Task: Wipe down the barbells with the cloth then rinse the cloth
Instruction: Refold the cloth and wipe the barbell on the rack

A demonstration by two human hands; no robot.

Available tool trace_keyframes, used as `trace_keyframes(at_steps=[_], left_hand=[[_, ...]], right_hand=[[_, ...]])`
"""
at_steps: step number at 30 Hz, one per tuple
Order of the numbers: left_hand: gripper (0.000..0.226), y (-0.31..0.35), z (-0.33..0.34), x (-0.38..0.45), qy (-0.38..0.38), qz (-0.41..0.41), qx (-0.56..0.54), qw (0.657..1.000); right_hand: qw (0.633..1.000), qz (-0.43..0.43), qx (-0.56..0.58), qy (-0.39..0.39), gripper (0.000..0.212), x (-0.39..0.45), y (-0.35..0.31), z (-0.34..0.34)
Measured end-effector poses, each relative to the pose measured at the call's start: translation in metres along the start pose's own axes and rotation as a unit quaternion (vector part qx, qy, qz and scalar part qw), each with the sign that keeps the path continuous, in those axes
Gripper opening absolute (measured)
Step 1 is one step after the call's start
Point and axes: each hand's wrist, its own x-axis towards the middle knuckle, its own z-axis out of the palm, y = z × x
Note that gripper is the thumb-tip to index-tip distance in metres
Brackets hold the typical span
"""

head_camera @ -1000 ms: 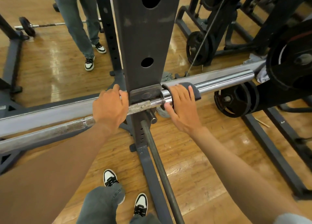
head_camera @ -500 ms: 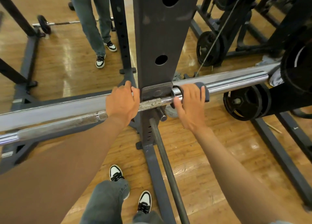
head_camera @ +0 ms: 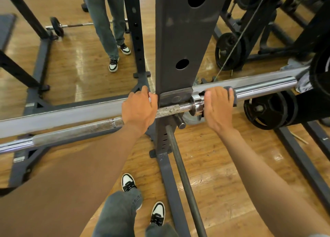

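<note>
Cloth [head_camera: 232,95] perhaps nearer barbell [head_camera: 75,131] collar.

Right hand [head_camera: 217,106] and its cloth [head_camera: 232,95] have slid along the barbell [head_camera: 264,88], now hugging the collar; cloth nearly covered by the fingers.

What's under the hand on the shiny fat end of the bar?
A dark grey cloth lies under the right hand, wrapped over the barbell's chrome sleeve. Its edges poke out past the fingers. Most of the cloth, and the metal beneath it, is covered.
</note>
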Motion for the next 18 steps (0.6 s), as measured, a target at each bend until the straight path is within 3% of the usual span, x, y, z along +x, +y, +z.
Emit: trace_keyframes(at_steps=[3,8,11,13,15,17,18], left_hand=[[0.031,0.001,0.001,0.000,0.001,0.001,0.003,1.000],[0.036,0.003,-0.002,-0.001,0.000,-0.004,0.015,1.000],[0.035,0.003,-0.003,-0.001,0.003,-0.006,0.011,1.000],[0.033,0.002,-0.002,-0.001,0.010,-0.006,0.016,1.000],[0.031,0.002,-0.001,-0.001,0.010,-0.005,0.019,1.000],[0.031,0.001,0.000,-0.001,0.009,-0.006,0.019,1.000],[0.031,0.001,0.000,-0.001,0.008,-0.006,0.018,1.000]], right_hand=[[0.991,-0.116,0.031,-0.054,0.047,-0.004,0.010,-0.013],[0.985,-0.137,-0.048,-0.098,0.057,0.050,0.020,-0.015],[0.988,-0.132,-0.072,-0.041,0.057,0.038,0.017,0.002],[0.997,-0.074,-0.029,0.009,0.056,0.036,0.014,0.004],[0.995,0.042,0.052,0.069,0.059,0.039,0.004,0.006],[0.950,0.188,0.210,0.133,0.062,0.047,-0.007,0.004],[0.894,0.258,0.324,0.169,0.058,0.048,-0.015,-0.002]])
